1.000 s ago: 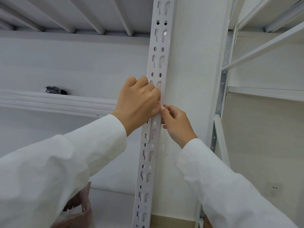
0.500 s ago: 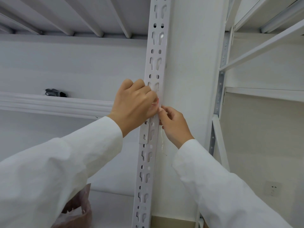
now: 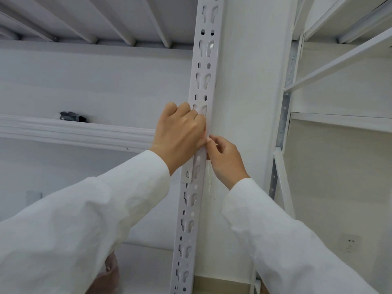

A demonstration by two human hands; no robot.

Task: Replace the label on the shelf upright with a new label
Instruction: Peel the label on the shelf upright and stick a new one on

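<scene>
Head view: a white slotted shelf upright is running top to bottom through mid-frame. The left hand is lying against its front face with fingers curled, knuckles outward, fingertips pressing at the upright's right edge. The right hand is meeting it from the right, thumb and fingers pinching something small at that same edge; the label itself is hidden behind the two grips, so I cannot tell its exact state. Whitish residue is trailing down the side face just below the right hand. Both white sleeves are reaching up. A dark object is sitting on the left shelf.
</scene>
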